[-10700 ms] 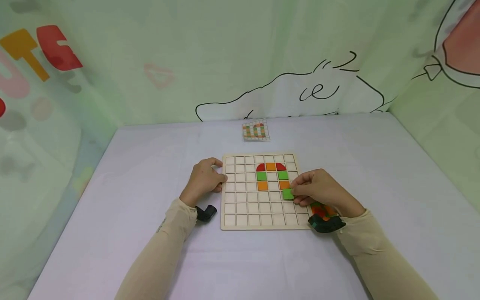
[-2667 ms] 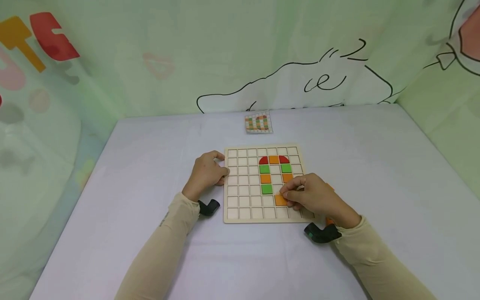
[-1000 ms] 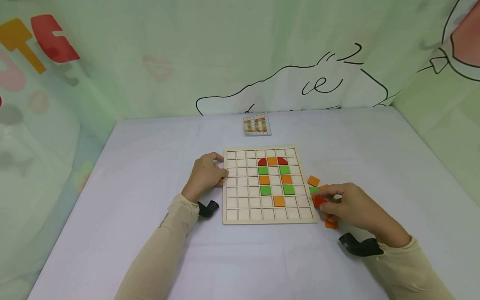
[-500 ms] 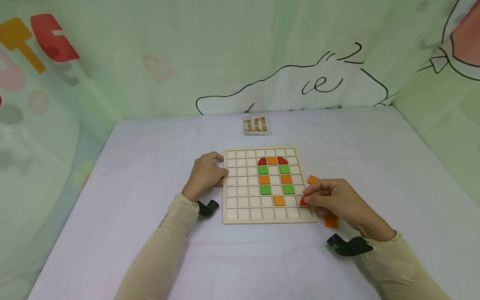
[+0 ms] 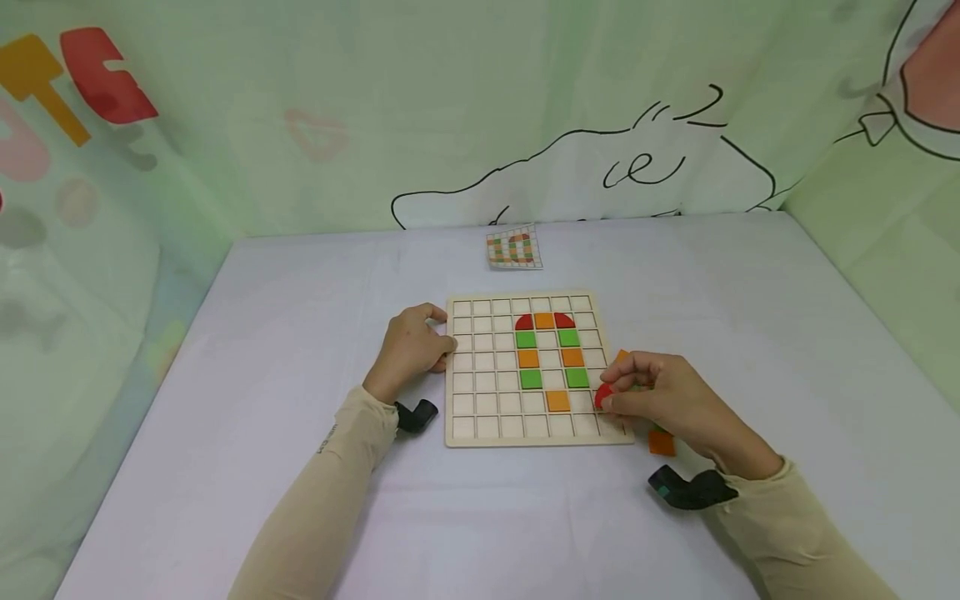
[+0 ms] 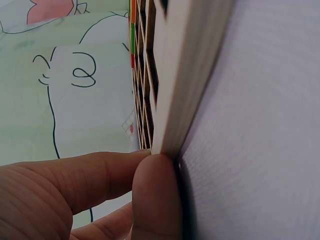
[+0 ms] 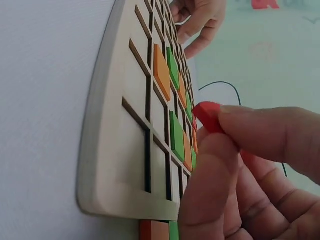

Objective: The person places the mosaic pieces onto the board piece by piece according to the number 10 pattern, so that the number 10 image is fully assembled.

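Observation:
A wooden grid board [image 5: 480, 429] lies on the table, with red, green and orange tiles set in its cells. My left hand [image 5: 408, 346] grips the board's left edge, thumb [image 6: 157, 200] and forefinger both against the wood in the left wrist view. Between thumb and forefinger, my right hand [image 5: 667, 400] pinches a red tile [image 7: 207, 116] with one rounded side, held tilted just above the board's right columns. Nearest to it in that row is an orange tile [image 5: 558, 401]. Two green tiles, one of them the right green tile [image 5: 577, 377], sit in the row above.
Beside the board's right edge lie several loose tiles, among them an orange tile [image 5: 662, 442], partly hidden under my right hand. A small printed pattern card [image 5: 514, 248] lies behind the board. A patterned curtain [image 5: 337, 125] closes off the table's back.
Green tiles and an orange tile have been added to the board's lower rows. My right hand has picked the red tile from the loose pile and moved it left over the board.

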Demonstrator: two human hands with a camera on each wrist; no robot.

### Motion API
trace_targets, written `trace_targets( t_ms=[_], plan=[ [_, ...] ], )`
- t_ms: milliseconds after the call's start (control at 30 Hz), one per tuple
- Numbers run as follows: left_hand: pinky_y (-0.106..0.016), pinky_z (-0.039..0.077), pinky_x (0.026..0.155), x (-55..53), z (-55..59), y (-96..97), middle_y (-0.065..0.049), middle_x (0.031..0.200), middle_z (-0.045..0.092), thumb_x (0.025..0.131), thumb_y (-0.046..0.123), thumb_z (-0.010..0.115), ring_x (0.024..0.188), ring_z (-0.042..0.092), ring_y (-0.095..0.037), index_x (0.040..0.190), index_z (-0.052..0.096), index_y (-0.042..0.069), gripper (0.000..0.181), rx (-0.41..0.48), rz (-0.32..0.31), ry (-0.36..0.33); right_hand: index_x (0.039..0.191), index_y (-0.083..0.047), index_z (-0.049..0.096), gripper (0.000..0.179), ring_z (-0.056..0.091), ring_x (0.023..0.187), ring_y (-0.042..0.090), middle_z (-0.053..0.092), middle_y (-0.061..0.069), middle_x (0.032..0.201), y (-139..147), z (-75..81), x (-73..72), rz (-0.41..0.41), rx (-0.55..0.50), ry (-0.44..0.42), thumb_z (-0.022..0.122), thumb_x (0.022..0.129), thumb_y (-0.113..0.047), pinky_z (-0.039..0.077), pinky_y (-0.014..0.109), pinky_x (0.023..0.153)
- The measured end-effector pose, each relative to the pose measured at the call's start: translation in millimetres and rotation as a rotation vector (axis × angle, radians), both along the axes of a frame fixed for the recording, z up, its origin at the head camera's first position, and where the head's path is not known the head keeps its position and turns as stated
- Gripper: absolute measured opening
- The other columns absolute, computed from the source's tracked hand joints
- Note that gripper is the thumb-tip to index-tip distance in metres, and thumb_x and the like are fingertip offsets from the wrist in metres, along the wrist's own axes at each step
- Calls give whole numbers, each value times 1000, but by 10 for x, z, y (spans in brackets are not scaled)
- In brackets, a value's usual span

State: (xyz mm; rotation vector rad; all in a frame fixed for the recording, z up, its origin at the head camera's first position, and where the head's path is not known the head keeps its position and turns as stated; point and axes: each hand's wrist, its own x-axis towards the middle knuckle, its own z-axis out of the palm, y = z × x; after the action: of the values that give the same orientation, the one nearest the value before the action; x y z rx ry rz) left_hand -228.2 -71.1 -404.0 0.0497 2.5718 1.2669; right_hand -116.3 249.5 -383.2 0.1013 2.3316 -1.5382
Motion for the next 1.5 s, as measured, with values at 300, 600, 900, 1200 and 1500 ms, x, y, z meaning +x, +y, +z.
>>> trace_targets(
  t_ms=[300, 600, 900, 1200, 1500],
  plan=[
    [-19, 48, 49, 2, 1, 1, -5, 64, 67, 89, 2, 72, 45, 62, -9, 130, 64, 2, 41, 7, 3, -3, 113, 8, 71, 24, 68, 86, 19, 69, 14, 104, -16, 19, -21, 63, -22, 4, 76, 93, -6, 60, 27, 69],
    [-20, 49, 49, 2, -1, -4, -5, 65, 66, 89, 2, 72, 46, 62, -9, 130, 63, 2, 42, 7, 2, 0, 109, 4, 72, 20, 68, 81, 20, 74, 10, 94, -56, 11, -66, 88, 92, 52, 76, 91, -6, 60, 27, 70],
    [-21, 49, 50, 25, 25, -1, -5, 64, 68, 89, 2, 73, 46, 62, -9, 129, 64, 0, 41, 20, 5, 4, 111, 8, 73, 18, 69, 79, 18, 71, 13, 101, -64, 8, -114, 116, 77, 0, 69, 96, -1, 62, 28, 70],
    [-21, 47, 50, 28, 26, 3, -4, 63, 67, 89, 3, 73, 46, 62, -9, 129, 64, 1, 40, 8, 5, 3, 109, 8, 73, 16, 69, 81, 18, 73, 10, 95, -116, 19, -164, 111, 88, -43, 67, 97, -1, 63, 28, 72],
    [-20, 47, 49, 26, 33, 6, -5, 64, 67, 89, 2, 73, 46, 61, -9, 129, 64, 1, 40, 5, 11, 2, 105, 6, 75, 13, 68, 75, 18, 75, 9, 91, -180, 22, -191, 99, 162, -30, 68, 96, 0, 61, 26, 67]
  ],
)
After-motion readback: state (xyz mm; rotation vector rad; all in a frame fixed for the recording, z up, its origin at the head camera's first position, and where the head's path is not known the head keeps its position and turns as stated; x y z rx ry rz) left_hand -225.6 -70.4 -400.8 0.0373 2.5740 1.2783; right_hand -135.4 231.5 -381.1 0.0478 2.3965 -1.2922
